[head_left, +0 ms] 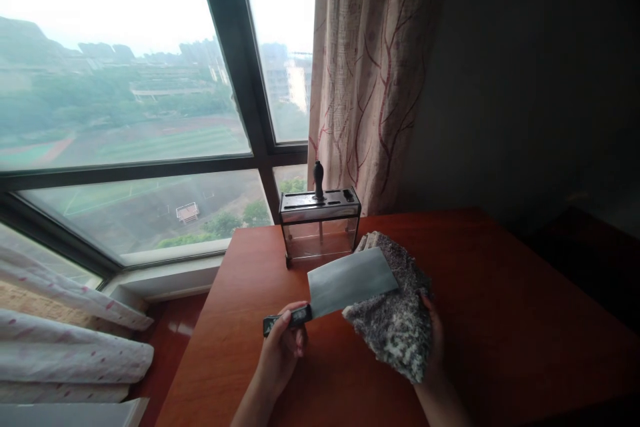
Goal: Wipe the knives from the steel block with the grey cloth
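A cleaver (353, 280) with a broad grey blade and a dark handle is held up over the table, its blade pointing right. My left hand (285, 340) is closed around the handle. In my right hand (434, 333) is a shaggy grey-and-white cloth (395, 320), gripped at its right edge; some of my fingers are hidden behind it. The far end of the blade lies in front of the cloth; whether they touch I cannot tell. Beyond the blade stands a clear-sided knife block (320, 207) with a slotted top, a black handle (319, 179) sticking up from it.
The reddish-brown wooden table (230, 300) reaches to the window (125, 113) at the back left. A patterned curtain (370, 80) hangs behind the knife block. Another pale curtain (65, 347) is at the lower left, and a dark wall (525, 80) is on the right.
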The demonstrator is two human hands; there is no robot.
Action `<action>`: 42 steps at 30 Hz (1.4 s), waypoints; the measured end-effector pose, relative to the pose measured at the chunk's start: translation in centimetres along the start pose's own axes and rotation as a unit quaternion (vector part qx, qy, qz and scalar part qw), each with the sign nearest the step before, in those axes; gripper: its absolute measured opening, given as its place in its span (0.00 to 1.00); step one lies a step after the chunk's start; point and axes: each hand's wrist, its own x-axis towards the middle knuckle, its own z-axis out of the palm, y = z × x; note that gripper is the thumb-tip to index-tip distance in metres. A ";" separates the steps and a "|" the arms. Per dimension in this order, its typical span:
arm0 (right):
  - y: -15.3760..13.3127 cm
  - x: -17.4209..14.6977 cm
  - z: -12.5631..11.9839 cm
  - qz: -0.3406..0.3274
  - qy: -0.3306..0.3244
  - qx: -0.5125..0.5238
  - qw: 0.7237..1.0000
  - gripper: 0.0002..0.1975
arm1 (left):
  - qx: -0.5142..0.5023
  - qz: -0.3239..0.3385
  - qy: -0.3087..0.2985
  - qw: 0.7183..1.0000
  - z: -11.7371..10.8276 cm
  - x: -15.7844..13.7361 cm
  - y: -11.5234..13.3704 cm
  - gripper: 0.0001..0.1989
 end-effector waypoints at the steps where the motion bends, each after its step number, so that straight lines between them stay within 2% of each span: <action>1: 0.3 0.2 0.0 -0.004 -0.005 0.000 1.000 0.22 | 0.002 0.000 -0.003 1.000 0.0 0.0 0.0 0.15; 4: 1.3 0.1 0.4 0.008 -0.028 -0.011 1.000 0.20 | 0.011 -0.010 -0.008 1.000 0.1 -0.1 -0.1 0.15; 9: 4.4 -1.0 1.4 0.068 -0.053 -0.078 0.993 0.18 | 0.008 -0.027 -0.012 1.000 0.8 -0.7 -0.1 0.14; 14: 6.7 -0.8 0.7 0.096 -0.056 -0.086 0.990 0.19 | 0.013 -0.019 -0.016 1.000 1.1 -1.0 -0.2 0.12; 17: 5.9 -0.1 -0.1 0.079 -0.049 -0.080 0.992 0.20 | 0.026 -0.010 -0.016 0.999 1.1 -0.8 -0.1 0.13; 25: 0.6 0.7 -0.8 0.001 -0.009 -0.084 0.996 0.19 | 0.024 0.008 -0.009 1.000 0.4 -0.7 0.3 0.13; 30: -0.1 0.9 -0.7 0.019 0.017 -0.108 0.994 0.14 | -0.011 0.006 -0.032 0.999 -0.3 -0.7 0.3 0.13; 34: 2.2 0.6 0.1 0.013 -0.003 -0.096 0.995 0.14 | -0.023 -0.001 -0.046 0.999 -0.1 -0.8 -0.2 0.13; 39: 6.6 0.0 1.1 0.061 -0.033 -0.053 0.996 0.16 | -0.016 -0.034 -0.049 0.998 0.3 -0.6 -0.6 0.12; 42: 7.6 0.0 1.6 0.063 -0.029 -0.049 0.996 0.16 | -0.023 -0.037 -0.033 0.998 0.1 -0.3 -0.5 0.13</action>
